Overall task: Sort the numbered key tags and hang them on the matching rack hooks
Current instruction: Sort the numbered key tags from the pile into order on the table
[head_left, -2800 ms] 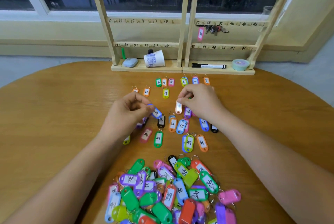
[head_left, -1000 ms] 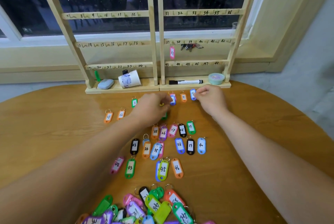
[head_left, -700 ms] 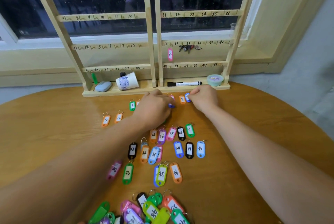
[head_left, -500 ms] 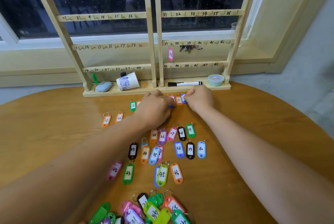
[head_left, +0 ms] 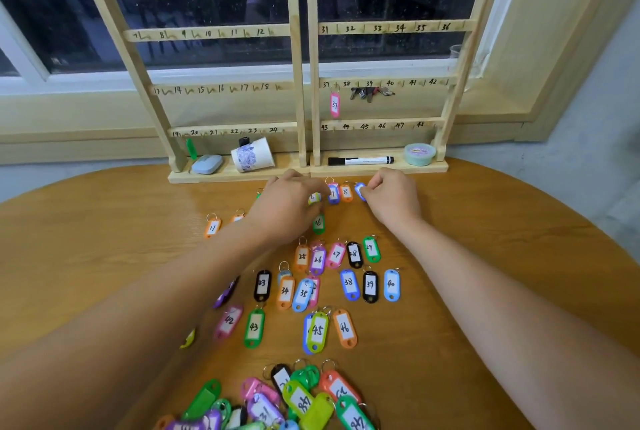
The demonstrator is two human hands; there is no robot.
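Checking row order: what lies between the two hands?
Head view: between left hand and right hand lie yellow tag 6, tag 7, orange tag 8 and a blue tag.

A blue tag (head_left: 360, 191) is pinched by fingertips (head_left: 373, 187) of the right hand (head_left: 393, 202). Orange tag 8 (head_left: 345, 192) and purple tag 7 (head_left: 333, 194) are laid flat between both hands' fingers. Yellow-green tag 6 (head_left: 313, 198) is seen at the left hand (head_left: 287, 207)'s fingertips.

Head view | your left hand (head_left: 287, 207) curls over yellow-green tag 6 (head_left: 314, 197), grip unclear | your right hand (head_left: 391, 201) pinches blue tag (head_left: 360, 191) just beside orange tag 8 (head_left: 345, 192) | pink tag 37 (head_left: 334, 104) hangs on rack (head_left: 298, 48)
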